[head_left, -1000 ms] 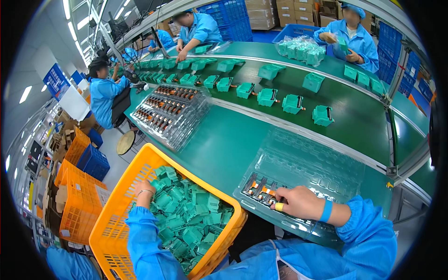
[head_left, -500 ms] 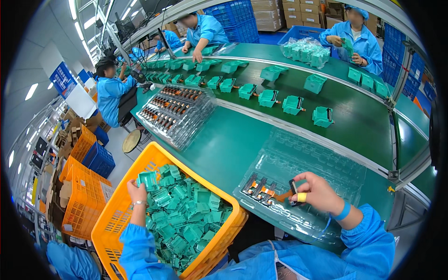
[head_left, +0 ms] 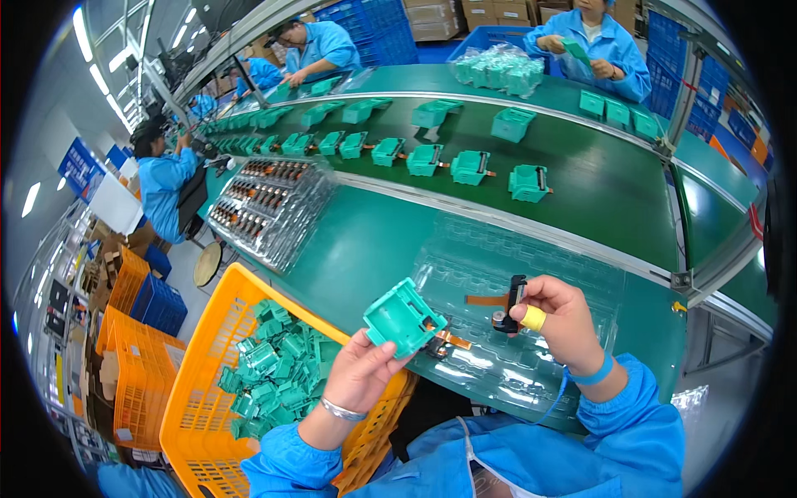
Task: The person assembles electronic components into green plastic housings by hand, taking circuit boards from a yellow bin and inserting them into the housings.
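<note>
In my left hand [head_left: 359, 373] is a green plastic housing [head_left: 404, 318], gripped at its lower edge with the open side facing up. My right hand [head_left: 562, 314] pinches a black printhead-like part [head_left: 509, 305] with an orange flat cable [head_left: 486, 300] pointing left toward the housing. The two pieces are apart. Beneath both hands lies a clear plastic blister tray [head_left: 531, 378]. More parts with orange cables [head_left: 448, 340] sit in it, partly hidden behind the green housing.
An orange crate [head_left: 195, 398] full of green housings [head_left: 278, 361] stands at the left. Stacked trays of parts [head_left: 266, 203] lie further back. Beyond a metal rail, a conveyor belt [head_left: 610, 220] carries rows of green housings [head_left: 471, 166]. Co-workers [head_left: 594, 50] sit across it.
My left hand has brought the green housing from above the crate rightward to the tray. My right hand has lifted the black part out of the tray. The whole view has shifted slightly.
</note>
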`<move>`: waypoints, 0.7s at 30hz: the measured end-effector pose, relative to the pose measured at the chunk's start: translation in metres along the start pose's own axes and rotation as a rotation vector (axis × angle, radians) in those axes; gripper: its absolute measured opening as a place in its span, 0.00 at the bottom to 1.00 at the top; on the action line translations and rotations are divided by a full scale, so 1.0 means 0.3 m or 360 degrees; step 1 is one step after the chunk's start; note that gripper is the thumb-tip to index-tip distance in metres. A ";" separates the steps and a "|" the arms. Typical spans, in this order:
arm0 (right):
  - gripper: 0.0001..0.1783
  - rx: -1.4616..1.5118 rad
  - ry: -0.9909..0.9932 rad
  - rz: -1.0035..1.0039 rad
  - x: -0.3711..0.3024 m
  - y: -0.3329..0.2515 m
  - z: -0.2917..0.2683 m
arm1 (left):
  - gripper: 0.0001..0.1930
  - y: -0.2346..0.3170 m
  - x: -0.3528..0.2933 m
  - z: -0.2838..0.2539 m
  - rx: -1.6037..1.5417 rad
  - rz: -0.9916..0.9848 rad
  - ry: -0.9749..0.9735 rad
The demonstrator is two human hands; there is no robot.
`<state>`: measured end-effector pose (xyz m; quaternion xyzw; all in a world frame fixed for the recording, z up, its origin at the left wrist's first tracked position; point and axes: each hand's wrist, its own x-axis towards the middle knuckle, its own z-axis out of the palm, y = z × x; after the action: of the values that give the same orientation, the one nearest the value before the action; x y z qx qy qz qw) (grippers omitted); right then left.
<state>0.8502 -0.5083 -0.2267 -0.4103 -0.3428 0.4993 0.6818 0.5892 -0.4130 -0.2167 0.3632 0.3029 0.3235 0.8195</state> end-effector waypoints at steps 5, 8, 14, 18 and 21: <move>0.10 -0.0866 -0.0075 -0.0639 -0.039 -0.032 0.050 | 0.15 -0.103 0.016 0.058 0.0407 0.0252 0.0080; 0.10 -0.1013 -0.0071 -0.0670 -0.035 -0.011 0.049 | 0.18 -0.114 0.010 0.097 0.0546 0.0244 0.0072; 0.10 -0.1087 -0.0096 -0.0563 -0.024 0.045 0.031 | 0.20 -0.129 0.004 0.102 0.0696 0.0172 0.0018; 0.09 -0.1143 -0.0127 -0.0523 -0.020 0.048 0.029 | 0.21 -0.139 0.007 0.103 0.0683 0.0134 -0.0046; 0.09 -0.1160 -0.0153 -0.0464 -0.017 0.057 0.021 | 0.21 -0.145 0.006 0.103 0.0749 0.0154 -0.0090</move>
<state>0.8365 -0.5089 -0.2396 -0.5486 -0.5837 0.2614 0.5385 0.6265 -0.4468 -0.2346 0.5672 0.3292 0.2725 0.7040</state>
